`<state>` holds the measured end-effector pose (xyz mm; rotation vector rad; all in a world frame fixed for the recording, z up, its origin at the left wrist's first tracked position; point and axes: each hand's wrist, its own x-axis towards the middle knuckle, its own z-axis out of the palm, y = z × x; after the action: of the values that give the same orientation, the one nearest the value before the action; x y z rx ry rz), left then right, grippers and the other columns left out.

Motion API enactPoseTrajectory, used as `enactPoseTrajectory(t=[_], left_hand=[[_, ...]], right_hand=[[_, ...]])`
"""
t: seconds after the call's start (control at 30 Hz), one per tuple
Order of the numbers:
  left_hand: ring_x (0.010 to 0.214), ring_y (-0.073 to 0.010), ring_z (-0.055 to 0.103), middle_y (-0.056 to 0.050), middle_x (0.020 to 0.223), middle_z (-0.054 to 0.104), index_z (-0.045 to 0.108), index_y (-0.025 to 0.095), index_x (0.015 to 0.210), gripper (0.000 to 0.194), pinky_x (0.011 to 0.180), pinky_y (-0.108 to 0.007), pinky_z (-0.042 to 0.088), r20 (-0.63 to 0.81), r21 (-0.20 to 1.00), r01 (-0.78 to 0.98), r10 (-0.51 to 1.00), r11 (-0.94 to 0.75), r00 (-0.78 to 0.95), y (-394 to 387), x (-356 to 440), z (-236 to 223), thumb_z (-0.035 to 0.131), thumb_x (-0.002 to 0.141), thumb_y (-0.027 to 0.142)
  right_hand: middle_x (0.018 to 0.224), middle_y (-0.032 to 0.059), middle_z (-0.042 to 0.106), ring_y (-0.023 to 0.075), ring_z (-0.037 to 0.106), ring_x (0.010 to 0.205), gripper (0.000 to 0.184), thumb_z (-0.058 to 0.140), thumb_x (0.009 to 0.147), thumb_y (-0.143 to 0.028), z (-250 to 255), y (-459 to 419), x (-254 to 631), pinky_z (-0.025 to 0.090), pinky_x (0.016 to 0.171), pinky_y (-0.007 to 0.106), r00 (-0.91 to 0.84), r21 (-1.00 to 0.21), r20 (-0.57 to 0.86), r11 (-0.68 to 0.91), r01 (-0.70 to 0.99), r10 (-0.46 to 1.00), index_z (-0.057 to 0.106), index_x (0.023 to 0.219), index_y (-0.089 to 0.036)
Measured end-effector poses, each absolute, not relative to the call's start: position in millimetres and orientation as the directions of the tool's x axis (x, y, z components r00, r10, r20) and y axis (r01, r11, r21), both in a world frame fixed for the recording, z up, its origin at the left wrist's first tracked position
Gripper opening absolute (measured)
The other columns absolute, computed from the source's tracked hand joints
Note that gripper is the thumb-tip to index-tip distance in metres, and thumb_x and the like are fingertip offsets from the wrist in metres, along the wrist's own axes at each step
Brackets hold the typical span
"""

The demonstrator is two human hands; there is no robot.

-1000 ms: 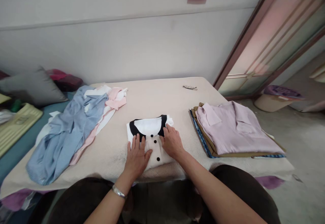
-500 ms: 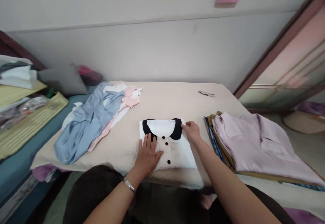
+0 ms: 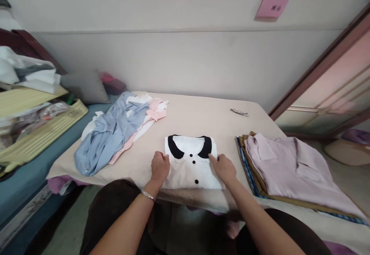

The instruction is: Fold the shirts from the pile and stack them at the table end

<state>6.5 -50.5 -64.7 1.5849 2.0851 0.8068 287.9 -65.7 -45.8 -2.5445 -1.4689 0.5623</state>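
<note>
A folded white shirt (image 3: 185, 172) with a black collar (image 3: 174, 147) and black buttons lies front up near the table's front edge. At its left side my left hand (image 3: 160, 167), a silver bracelet on the wrist, is closed with thumb and fingers pinching the shirt's edge. My right hand (image 3: 224, 167) grips the opposite edge just below the collar, its fingers bent and partly hidden from view.
To the left sprawls a loose heap of blue, pink and white clothes (image 3: 115, 128). Folded garments, a pale pink shirt (image 3: 289, 162) on top, are stacked at the right. A small dark metal tool (image 3: 239, 112) lies toward the back of the cloth-covered table (image 3: 199, 112).
My left hand has gone from lying flat on the shirt's front to pinching its left edge. The right hand has slid slightly down the right edge. The view has shifted a little.
</note>
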Motion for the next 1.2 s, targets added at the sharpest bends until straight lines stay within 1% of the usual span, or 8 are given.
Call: enactPoseTrajectory(t=[0.2,0.33,0.5,0.63,0.77,0.9,1.03,1.2], left_hand=[[0.094,-0.0278,0.068,-0.013,0.091,0.071,0.060,0.016,0.083,0.020,0.083,-0.037,0.050,-0.224,0.861,0.421,0.956,0.286,-0.192,-55.4,16.0,-66.6,0.069,0.078,0.034],[0.084,-0.0244,0.071,-0.013,0.093,0.075,0.064,0.012,0.097,0.023,0.072,-0.034,0.055,-0.319,0.913,0.248,0.946,0.325,-0.066,-56.5,21.8,-56.3,0.066,0.077,0.024],[0.082,-0.0239,0.073,-0.010,0.096,0.077,0.063,0.015,0.113,0.045,0.073,-0.035,0.058,-0.375,0.915,-0.112,0.920,0.387,0.111,-52.2,41.2,-31.7,0.071,0.069,0.020],[0.092,-0.0247,0.073,-0.010,0.111,0.075,0.059,0.018,0.126,0.059,0.078,-0.036,0.059,-0.260,0.952,-0.094,0.931,0.292,0.258,-51.9,96.0,1.1,0.075,0.070,0.029],[0.104,-0.0257,0.070,-0.011,0.123,0.071,0.057,0.018,0.129,0.060,0.086,-0.036,0.058,-0.100,0.975,-0.141,0.909,0.170,0.405,-59.0,184.5,47.1,0.075,0.074,0.031],[0.112,-0.0266,0.067,-0.012,0.128,0.068,0.056,0.016,0.130,0.057,0.092,-0.037,0.057,0.054,0.970,-0.234,0.881,0.065,0.469,-62.5,283.6,71.1,0.073,0.078,0.033],[0.113,-0.0249,0.067,-0.012,0.131,0.067,0.054,0.017,0.134,0.056,0.096,-0.038,0.055,0.043,0.969,-0.233,0.865,0.087,0.500,-67.5,359.4,35.7,0.067,0.081,0.025],[0.116,-0.0234,0.065,-0.013,0.130,0.067,0.059,0.015,0.130,0.049,0.103,-0.037,0.051,-0.094,0.995,0.028,0.862,0.092,0.498,-74.0,386.1,-37.7,0.063,0.081,0.017]], right_hand=[[0.112,0.0203,0.072,0.0313,0.069,0.107,0.043,0.047,0.096,-0.053,-52.5,-66.8,274.9,0.050,0.079,0.036,0.383,-0.361,-0.275,-0.464,0.809,0.882,0.068,0.100,-0.015],[0.111,0.0223,0.072,0.0313,0.070,0.105,0.042,0.038,0.102,-0.042,-44.0,-68.4,265.9,0.050,0.079,0.037,0.388,-0.384,-0.232,-0.450,0.806,0.892,0.063,0.113,-0.011],[0.105,0.0171,0.074,0.0263,0.072,0.097,0.027,0.039,0.100,-0.025,-12.2,-70.5,271.5,0.049,0.073,0.032,0.405,-0.426,-0.162,-0.434,0.794,0.900,0.061,0.114,-0.015],[0.105,0.0142,0.073,0.0245,0.069,0.099,0.026,0.039,0.101,-0.027,34.2,-77.2,328.7,0.046,0.078,0.032,0.406,-0.430,-0.027,-0.377,0.820,0.914,0.060,0.114,-0.017],[0.108,0.0156,0.072,0.0261,0.066,0.100,0.031,0.034,0.103,-0.030,87.3,-99.0,418.1,0.043,0.080,0.032,0.446,-0.402,0.086,-0.379,0.834,0.891,0.057,0.119,-0.017],[0.104,0.0155,0.072,0.0272,0.065,0.096,0.032,0.035,0.104,-0.033,117.1,-118.6,517.5,0.039,0.077,0.031,0.503,-0.286,0.242,-0.435,0.854,0.829,0.058,0.117,-0.015],[0.109,0.0170,0.071,0.0275,0.063,0.102,0.030,0.037,0.103,-0.030,90.3,-135.7,594.5,0.038,0.080,0.031,0.604,-0.245,0.169,-0.560,0.791,0.779,0.060,0.114,-0.015],[0.104,0.0177,0.072,0.0273,0.066,0.097,0.026,0.044,0.101,-0.030,13.1,-160.5,627.0,0.040,0.077,0.031,0.669,-0.270,-0.001,-0.644,0.716,0.743,0.063,0.107,-0.014]])
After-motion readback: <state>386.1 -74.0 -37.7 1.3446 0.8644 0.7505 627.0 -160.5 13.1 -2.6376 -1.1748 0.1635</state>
